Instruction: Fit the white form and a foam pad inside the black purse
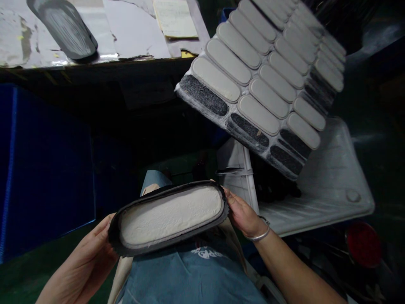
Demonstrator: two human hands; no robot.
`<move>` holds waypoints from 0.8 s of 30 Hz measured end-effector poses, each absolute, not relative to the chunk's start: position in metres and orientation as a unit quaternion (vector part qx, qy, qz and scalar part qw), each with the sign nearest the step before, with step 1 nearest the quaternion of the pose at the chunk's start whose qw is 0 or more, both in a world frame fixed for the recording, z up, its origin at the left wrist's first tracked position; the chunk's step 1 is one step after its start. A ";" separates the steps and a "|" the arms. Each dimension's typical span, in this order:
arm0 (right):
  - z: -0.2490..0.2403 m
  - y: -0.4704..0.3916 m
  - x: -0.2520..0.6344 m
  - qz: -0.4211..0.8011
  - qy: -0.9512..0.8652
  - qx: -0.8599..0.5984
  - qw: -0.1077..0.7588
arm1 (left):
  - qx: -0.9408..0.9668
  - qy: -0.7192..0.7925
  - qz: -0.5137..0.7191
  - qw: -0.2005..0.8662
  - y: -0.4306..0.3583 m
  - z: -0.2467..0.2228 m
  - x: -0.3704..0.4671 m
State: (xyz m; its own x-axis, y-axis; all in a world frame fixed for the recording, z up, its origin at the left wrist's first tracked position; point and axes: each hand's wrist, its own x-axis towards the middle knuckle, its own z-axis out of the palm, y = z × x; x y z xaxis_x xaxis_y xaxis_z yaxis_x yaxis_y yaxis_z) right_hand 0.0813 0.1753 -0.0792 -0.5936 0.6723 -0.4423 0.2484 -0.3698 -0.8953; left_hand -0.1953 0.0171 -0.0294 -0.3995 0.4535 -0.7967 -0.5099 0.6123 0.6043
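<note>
Level in front of my lap is a long oval black case (202, 226) with a serrated rim. A cream oval pad (172, 215) sits inside it, its surface slightly rough. My left hand (98, 245) grips the case's left end, with some fingers hidden beneath. At the opposite end, my right hand (242, 213) holds the edge, its fingertips partly behind the case. Up and to the right, a board (232, 120) carries rows of similar pale oval pads (217, 78). Several oval spots along its near edge show dark fabric instead of pads.
A white plastic bin (341, 194) stands below the board, with dark contents. At left is a large blue box (44, 169). The worktable (133, 33) holds a dark grey elongated piece (68, 31) and a paper pad (175, 19). A round red object (363, 244) lies at right.
</note>
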 end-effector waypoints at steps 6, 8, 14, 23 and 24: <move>-0.064 0.190 0.082 0.641 -0.646 -0.401 0.110 | -0.117 0.680 0.465 0.554 0.008 -0.035 -0.193; -0.061 0.191 0.081 0.629 -0.661 -0.396 0.098 | -0.121 0.685 0.458 0.554 0.006 -0.033 -0.191; -0.053 0.190 0.077 0.530 -0.736 -0.414 0.077 | -0.142 0.699 0.438 0.547 0.009 -0.026 -0.187; -0.060 0.191 0.092 0.345 -0.854 -0.387 0.045 | -0.112 0.606 0.575 0.538 0.019 -0.018 -0.163; -0.066 0.190 0.094 0.344 -0.853 -0.391 0.048 | -0.116 0.582 0.588 0.550 0.017 -0.021 -0.164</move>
State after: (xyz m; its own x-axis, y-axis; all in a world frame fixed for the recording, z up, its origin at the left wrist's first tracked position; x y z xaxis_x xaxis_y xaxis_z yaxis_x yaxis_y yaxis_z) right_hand 0.0942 0.1904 -0.0655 -0.6903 0.6991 -0.1862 0.6329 0.4588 -0.6237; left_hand -0.1639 0.0170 -0.0205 -0.3675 0.5113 -0.7769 -0.7822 0.2818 0.5556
